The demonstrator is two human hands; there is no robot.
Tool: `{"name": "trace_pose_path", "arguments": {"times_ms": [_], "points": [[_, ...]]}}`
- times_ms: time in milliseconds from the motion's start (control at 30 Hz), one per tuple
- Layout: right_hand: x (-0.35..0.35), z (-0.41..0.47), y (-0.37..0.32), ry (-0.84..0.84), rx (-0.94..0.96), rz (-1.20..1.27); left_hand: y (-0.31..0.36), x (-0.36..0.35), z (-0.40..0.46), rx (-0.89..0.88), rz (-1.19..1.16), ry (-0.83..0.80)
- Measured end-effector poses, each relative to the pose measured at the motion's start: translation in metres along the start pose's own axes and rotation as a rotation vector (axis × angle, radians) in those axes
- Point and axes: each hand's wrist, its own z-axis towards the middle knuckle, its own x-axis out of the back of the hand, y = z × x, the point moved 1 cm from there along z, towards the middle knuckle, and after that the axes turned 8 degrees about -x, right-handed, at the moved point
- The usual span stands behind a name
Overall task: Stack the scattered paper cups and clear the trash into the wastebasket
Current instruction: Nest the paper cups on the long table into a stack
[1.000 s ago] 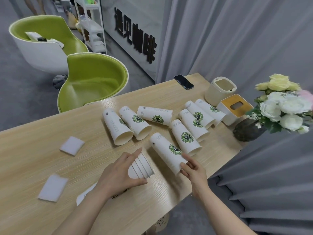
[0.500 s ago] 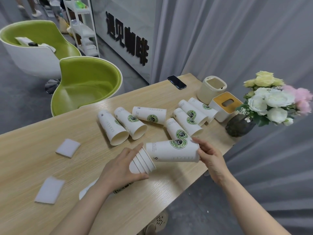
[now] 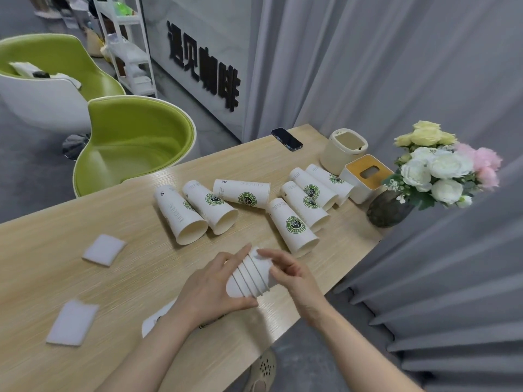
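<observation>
Head view: two napkins (image 3: 104, 249) are lying uncleared at left. A nested cup stack (image 3: 252, 275) is being gripped by the left hand (image 3: 209, 290) and pressed by the right hand (image 3: 288, 271), fingers curled on it. Seven loose cups (image 3: 223, 207) are awaiting stacking; the wastebasket (image 3: 343, 151) is standing far right. Green chairs (image 3: 133, 145) are flanking the wooden table (image 3: 42, 278).

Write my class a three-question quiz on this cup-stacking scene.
1. True or false: the phone lies on the table.
2. How many loose cups lie apart from the nested stack?
3. How many grey pads are on the table? A) one B) two C) four
Key: 1 true; 2 seven; 3 B.
</observation>
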Motion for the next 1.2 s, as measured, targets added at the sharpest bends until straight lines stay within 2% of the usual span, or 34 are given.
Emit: {"name": "trace_pose_path", "arguments": {"times_ms": [100,167,233,300,367,500,667,867,1000,1200], "points": [[-0.008,0.000,0.003,-0.073,-0.017,-0.018,0.003,-0.001,0.008,0.003,0.007,0.034],[0.002,0.004,0.001,-0.039,-0.019,-0.008,0.003,-0.003,0.012,0.024,0.010,0.039],[0.019,0.013,0.003,0.169,-0.029,0.010,0.001,-0.004,0.015,0.051,0.002,0.049],[0.040,0.027,0.012,0.490,-0.081,0.026,0.000,-0.004,0.017,0.084,-0.017,0.071],[0.058,0.042,0.022,0.668,-0.139,0.031,-0.001,-0.003,0.019,0.115,-0.021,0.088],[0.078,0.073,0.039,0.635,-0.198,-0.019,0.000,-0.008,0.026,0.163,-0.020,0.094],[0.085,0.087,0.042,0.720,-0.198,0.062,0.000,-0.021,0.034,0.213,-0.026,0.085],[0.102,0.093,0.039,0.637,-0.224,0.111,-0.002,-0.029,0.047,0.224,-0.045,0.086],[0.117,0.085,0.031,0.602,-0.162,0.101,-0.004,-0.026,0.056,0.212,-0.044,0.083],[0.158,0.063,-0.004,0.402,0.072,-0.143,-0.005,-0.016,0.066,0.171,-0.030,0.059]]}}
